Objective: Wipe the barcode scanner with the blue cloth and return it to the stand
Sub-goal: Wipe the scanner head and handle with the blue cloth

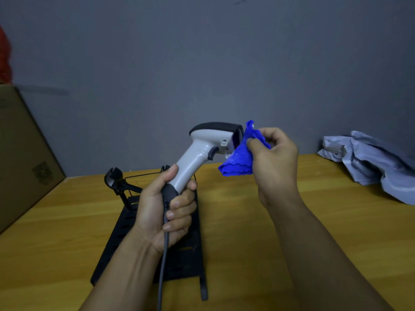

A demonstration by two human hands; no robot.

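Dim, even light; soft shadows on the worktop (247,221); wide-angle bending at the edges; slightly soft focus throughout.

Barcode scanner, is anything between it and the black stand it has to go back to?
Nothing visible blocks it. The barcode scanner is held in the left hand directly above the stand, whose cradle is empty; only the scanner's cable trails across it.

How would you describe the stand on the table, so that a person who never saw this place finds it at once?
Start from the wooden table and look at its middle, under the left hand that grips the scanner. There lies the stand: a flat black slotted plate with a clip on a short post at its far left. It is the only black thing; the box is brown, the bag grey.
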